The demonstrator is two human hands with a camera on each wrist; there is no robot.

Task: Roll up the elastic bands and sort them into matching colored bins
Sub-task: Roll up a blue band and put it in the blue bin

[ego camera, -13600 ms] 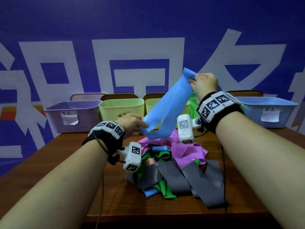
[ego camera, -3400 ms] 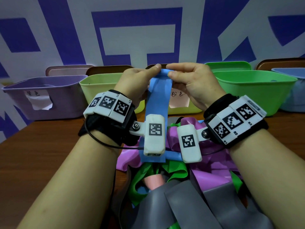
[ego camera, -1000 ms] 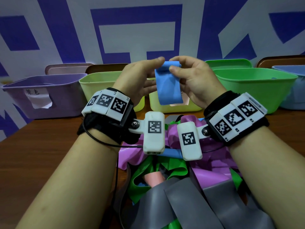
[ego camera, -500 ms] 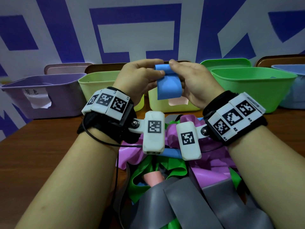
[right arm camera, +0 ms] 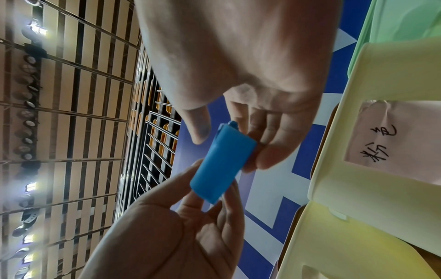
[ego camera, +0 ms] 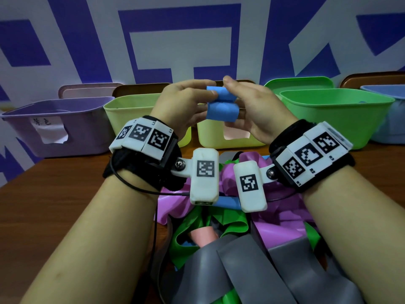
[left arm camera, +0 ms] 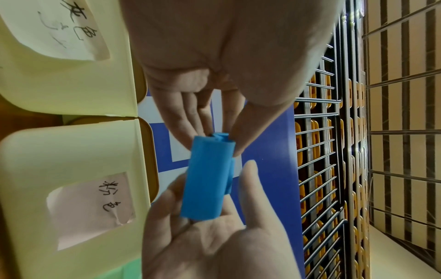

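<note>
Head cam: blue band [ego camera: 221, 106] rolled tight, pinched btwn left hand [ego camera: 185, 104] & right hand [ego camera: 255, 106].

bins [ego camera: 337, 115] wall the far edge (band pile [ego camera: 241, 249] fills the middle).

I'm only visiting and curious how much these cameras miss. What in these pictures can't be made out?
- Inside of the purple bin, head view: its own front wall hides the contents.
- Blue bin, head view: cut off by the right edge.
- Bands low in the pile, head view: forearms and wrist cameras cover part.
- Blue band roll: fingers of the left hand and right hand cover its ends.
- Purple bin's label: too small to read.
</note>
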